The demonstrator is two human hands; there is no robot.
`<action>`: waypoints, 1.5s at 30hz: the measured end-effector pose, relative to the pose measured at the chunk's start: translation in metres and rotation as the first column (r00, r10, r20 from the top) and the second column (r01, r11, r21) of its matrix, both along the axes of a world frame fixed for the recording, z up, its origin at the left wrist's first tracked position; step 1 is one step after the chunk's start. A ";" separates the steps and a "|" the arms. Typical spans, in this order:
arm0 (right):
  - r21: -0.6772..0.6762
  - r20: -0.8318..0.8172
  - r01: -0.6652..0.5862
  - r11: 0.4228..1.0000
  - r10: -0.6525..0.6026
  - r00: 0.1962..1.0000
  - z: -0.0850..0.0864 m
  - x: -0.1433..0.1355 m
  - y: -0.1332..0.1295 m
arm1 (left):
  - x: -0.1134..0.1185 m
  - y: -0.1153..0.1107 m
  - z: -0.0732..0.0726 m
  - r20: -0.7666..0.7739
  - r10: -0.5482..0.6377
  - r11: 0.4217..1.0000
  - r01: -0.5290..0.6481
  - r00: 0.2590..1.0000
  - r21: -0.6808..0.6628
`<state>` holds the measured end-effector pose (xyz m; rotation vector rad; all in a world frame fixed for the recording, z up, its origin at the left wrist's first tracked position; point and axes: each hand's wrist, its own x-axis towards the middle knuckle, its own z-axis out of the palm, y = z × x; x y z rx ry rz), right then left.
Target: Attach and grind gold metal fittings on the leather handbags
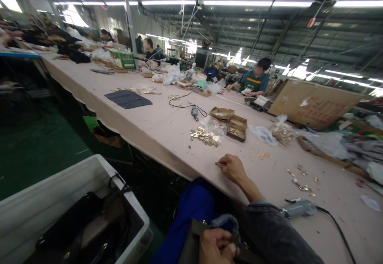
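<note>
My right hand (235, 170) reaches over the near edge of the table, its thumb and fingers pinched on a small metal fitting (218, 163). Low in the view, my left hand (218, 246) is closed on a dark olive bag (191, 240) at my lap, with some clear plastic beside it. Beyond my right hand lies a pile of gold metal fittings (205, 136). To the right of my forearm rests a grey corded power tool (302, 209), and several loose gold fittings (302, 186) lie near it.
A white bin (98, 164) holding dark bags stands on the left. On the pale table (167, 136) are a small open box (237, 128), a dark flat panel (128, 98), and a bag of fittings (282, 133). Across it, a person (254, 82) sits beside a large carton (314, 102).
</note>
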<state>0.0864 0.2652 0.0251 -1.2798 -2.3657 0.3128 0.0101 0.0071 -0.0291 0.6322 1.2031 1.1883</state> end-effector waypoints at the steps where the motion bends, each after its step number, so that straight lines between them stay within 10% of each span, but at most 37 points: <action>1: -0.011 0.015 -0.030 0.999 0.031 0.999 -0.001 0.007 -0.006 | 0.002 0.001 -0.003 -0.005 -0.016 1.000 0.016 1.000 0.011; 23: -0.134 -0.186 -0.009 0.991 -0.016 0.982 -0.013 0.017 -0.019 | 0.002 -0.002 0.008 0.096 0.009 0.996 -0.017 0.995 0.086; 34: -0.245 -0.732 -0.068 0.967 -0.138 0.667 0.026 0.061 -0.112 | -0.009 -0.012 0.012 0.088 -0.010 0.978 -0.009 0.996 0.206; 45: -0.225 -0.817 0.201 0.953 -0.297 0.494 0.013 0.101 -0.191 | -0.012 -0.020 0.012 -0.217 -0.063 0.957 0.120 0.974 0.264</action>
